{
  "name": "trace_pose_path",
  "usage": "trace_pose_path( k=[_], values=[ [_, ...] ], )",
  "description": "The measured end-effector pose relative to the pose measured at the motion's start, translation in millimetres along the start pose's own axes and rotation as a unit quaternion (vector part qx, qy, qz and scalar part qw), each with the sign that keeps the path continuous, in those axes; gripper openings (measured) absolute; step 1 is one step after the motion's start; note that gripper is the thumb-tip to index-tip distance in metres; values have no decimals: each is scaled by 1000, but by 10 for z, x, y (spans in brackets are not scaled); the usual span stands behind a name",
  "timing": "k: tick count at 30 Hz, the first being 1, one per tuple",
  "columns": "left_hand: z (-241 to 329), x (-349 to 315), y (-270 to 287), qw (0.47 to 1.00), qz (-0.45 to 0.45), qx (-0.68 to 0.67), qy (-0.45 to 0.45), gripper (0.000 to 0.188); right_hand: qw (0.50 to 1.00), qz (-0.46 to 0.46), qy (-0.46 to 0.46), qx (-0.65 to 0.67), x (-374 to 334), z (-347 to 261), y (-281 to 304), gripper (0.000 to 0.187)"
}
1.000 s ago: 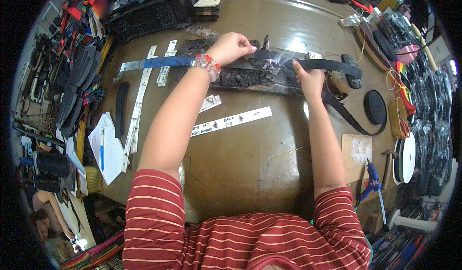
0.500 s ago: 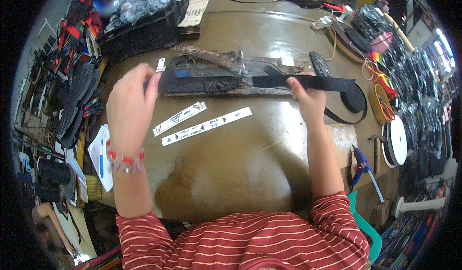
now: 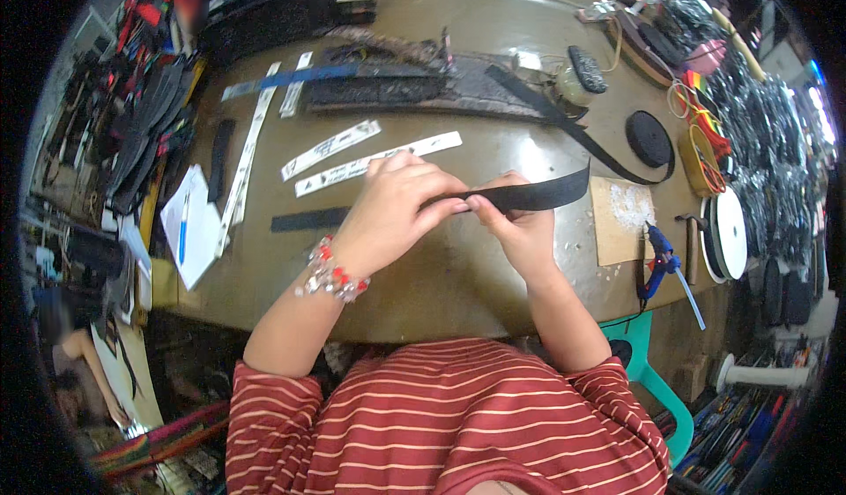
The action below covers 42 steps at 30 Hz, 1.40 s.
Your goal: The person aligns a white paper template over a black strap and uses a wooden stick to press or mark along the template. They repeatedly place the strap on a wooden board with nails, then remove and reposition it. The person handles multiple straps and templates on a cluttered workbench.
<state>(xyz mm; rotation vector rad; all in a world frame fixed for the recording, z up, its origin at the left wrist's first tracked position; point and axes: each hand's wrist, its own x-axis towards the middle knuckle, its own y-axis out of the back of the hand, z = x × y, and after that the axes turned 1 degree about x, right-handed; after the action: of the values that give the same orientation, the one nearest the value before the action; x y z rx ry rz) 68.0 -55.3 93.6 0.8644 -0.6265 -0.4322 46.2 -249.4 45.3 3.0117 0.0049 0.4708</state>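
Note:
My left hand and my right hand meet above the near part of the table, fingers pinched on a black webbing strip. One end of the strip rises to the right past my right hand. A flat black length, seemingly the same strip, reaches out left beneath my left wrist. Beyond my hands lie white marked measuring strips. Farther off is a dark, worn board with a blue-marked strip along its top. A black webbing roll sits at the right, its loose end running back to the board.
On the right are a blue glue gun, a hammer, a white spool and a light board with whitish residue. Paper with a blue pen lies left. A black crate stands at the far left.
Both hands have come together and nearer to me, away from the worn board, with the black strip. My left hand now pinches it too. The view has shifted, showing more measuring strips at left.

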Motion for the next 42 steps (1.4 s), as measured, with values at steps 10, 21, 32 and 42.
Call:
trace_pose_path(
  k=[10, 21, 32, 42],
  values=[
    [-995, -815, 521, 933, -211, 117, 267, 18, 977, 163, -134, 29, -1, 458, 232, 24],
    [-982, -802, -156, 976, -68, 148, 144, 33, 852, -177, 226, -438, 172, 320, -641, 28],
    [-897, -1395, -13, 968, 124, 203, 81, 28, 842, -200, 251, -434, 94, 378, -665, 27],
    [-2765, -1866, 1269, 827, 172, 232, 482, 24, 906, -47, 101, -408, 131, 417, 134, 21]
  ],
)
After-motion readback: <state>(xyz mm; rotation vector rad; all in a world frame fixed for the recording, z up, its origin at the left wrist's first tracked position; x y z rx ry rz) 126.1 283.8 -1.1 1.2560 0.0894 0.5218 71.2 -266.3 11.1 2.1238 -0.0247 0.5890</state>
